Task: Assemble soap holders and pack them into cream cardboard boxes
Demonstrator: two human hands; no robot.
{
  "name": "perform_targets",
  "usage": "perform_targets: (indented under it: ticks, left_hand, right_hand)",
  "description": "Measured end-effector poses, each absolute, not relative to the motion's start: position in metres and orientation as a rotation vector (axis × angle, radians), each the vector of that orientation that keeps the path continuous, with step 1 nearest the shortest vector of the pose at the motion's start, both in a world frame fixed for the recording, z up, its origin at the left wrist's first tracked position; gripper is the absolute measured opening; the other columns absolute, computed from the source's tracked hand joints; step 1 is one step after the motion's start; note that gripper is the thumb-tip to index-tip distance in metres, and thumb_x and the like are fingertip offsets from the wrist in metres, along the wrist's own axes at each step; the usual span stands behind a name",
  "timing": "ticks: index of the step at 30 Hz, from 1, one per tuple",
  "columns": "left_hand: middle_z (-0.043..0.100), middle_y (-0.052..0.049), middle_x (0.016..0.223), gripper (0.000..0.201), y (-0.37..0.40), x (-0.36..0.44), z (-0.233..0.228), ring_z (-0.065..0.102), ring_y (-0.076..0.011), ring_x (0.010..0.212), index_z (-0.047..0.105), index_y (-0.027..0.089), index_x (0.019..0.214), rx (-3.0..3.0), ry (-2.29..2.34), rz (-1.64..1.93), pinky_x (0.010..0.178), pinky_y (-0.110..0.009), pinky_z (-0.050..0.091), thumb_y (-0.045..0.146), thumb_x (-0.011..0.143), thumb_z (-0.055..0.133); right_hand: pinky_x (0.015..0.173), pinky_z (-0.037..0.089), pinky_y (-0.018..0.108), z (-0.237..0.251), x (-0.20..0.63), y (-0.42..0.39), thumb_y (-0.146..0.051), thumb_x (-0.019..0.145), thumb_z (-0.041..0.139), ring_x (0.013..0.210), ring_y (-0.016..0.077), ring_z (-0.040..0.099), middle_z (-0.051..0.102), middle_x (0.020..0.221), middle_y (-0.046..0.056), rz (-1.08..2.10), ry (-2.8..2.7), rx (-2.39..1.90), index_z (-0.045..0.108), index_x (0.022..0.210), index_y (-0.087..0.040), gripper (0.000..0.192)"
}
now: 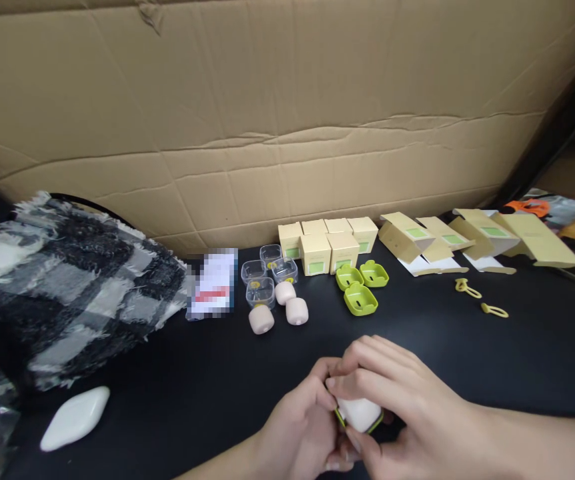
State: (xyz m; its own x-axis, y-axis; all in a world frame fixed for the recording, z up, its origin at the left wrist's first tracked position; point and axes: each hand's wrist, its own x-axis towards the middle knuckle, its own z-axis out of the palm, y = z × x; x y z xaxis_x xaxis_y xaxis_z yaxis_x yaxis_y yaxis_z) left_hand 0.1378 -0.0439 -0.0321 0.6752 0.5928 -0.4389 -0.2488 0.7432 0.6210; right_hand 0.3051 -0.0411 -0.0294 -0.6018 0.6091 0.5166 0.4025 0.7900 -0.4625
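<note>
Near the front edge, a pale, rounded block [361, 415] sits in a green case [378, 423] between both hands. My left hand [305, 417] wraps the case from the left, its fingers curled underneath. From the right, my right hand [392, 400] grips the block and case, fingers over the top and thumb at the near side. The fingers hide much of the case. Beyond them lie several similar green cases [360, 301] with ear-like tabs, and a few pale pink blocks [261, 321]. Transparent plastic boxes [260, 294] stand just behind those blocks.
Small yellow cartons [316, 252] stand against the cardboard wall [277, 160]; opened cartons [407, 240] lie to their right. Two yellow straps [495, 311] are at the right. On the left are a fringed plaid cloth [87, 287], a printed packet [212, 283] and a white diamond-shaped object [76, 419].
</note>
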Motion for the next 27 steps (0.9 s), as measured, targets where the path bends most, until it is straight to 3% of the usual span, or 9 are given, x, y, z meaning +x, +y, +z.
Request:
perform_targets:
  ticks: [4, 19, 27]
  left_hand:
    - [0.050, 0.009, 0.065, 0.034, -0.045, 0.138, -0.031, 0.035, -0.0059, 0.053, 0.037, 0.024, 0.089, 0.611, 0.699, 0.485, 0.054, -0.030, 0.011, 0.038, 0.062, 0.053]
    - [0.047, 0.010, 0.067, 0.034, -0.047, 0.142, -0.035, 0.034, -0.0061, 0.051, 0.030, 0.025, 0.087, 0.671, 0.695, 0.522, 0.050, -0.030, 0.009, 0.030, 0.056, 0.044]
    - [0.046, 0.010, 0.065, 0.028, -0.048, 0.141, -0.047, 0.033, -0.0034, 0.043, 0.030, 0.025, 0.085, 0.692, 0.615, 0.535, 0.045, -0.028, 0.008, 0.035, 0.064, 0.045]
  right_hand:
    - [0.066, 0.040, 0.030, -0.029, 0.304, -0.043, -0.007, 0.066, 0.055, 0.075, 0.0181, 0.049, 0.060, 0.088, 0.003, 0.483, -2.331, -0.752, 0.055, 0.095, -0.021, 0.032]
    - [0.074, 0.037, 0.034, -0.018, 0.301, -0.053, -0.001, 0.066, 0.054, 0.078, 0.0177, 0.048, 0.054, 0.083, -0.002, 0.759, -2.340, -0.992, 0.046, 0.081, -0.022, 0.027]
    - [0.073, 0.036, 0.032, -0.010, 0.309, -0.045, -0.004, 0.069, 0.058, 0.079, 0.0165, 0.048, 0.052, 0.086, -0.003, 0.836, -2.388, -0.954, 0.048, 0.086, -0.023, 0.027]
